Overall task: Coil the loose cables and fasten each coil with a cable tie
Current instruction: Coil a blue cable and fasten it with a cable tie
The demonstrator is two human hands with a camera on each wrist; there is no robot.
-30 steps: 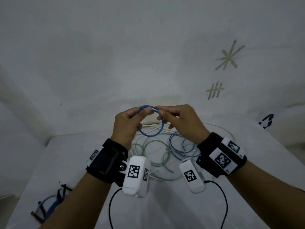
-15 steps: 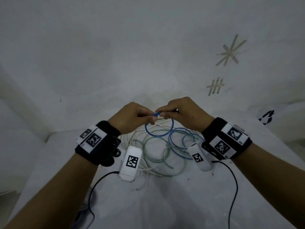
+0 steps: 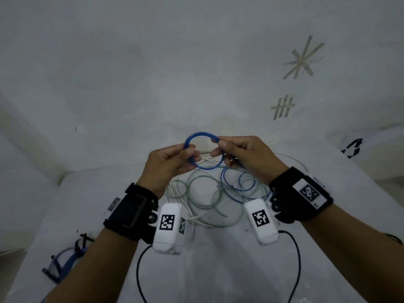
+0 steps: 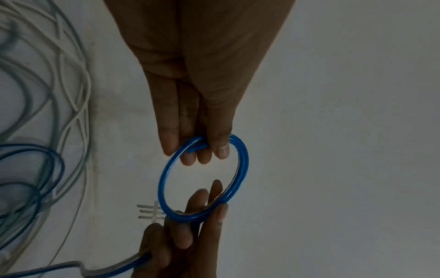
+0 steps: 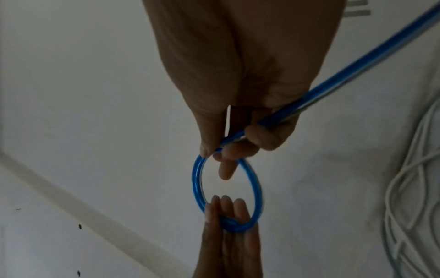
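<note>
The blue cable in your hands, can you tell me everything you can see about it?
The blue cable is thin, glossy and looks like plastic-coated wire. Part of it is wound into a small round coil of a couple of turns, held up above the table. The left hand pinches one side of the coil, where a short end shows, and the right hand pinches the opposite side. The rest trails from the right hand down to loose loops on the table.

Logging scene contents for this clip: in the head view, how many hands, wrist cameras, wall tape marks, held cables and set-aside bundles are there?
Hands: 2, left hand and right hand
White wrist cameras: 2
Beige tape marks: 2
Blue cable, pinched by both hands: 1
Blue bundle at the table's left edge: 1
Total: 8
</note>
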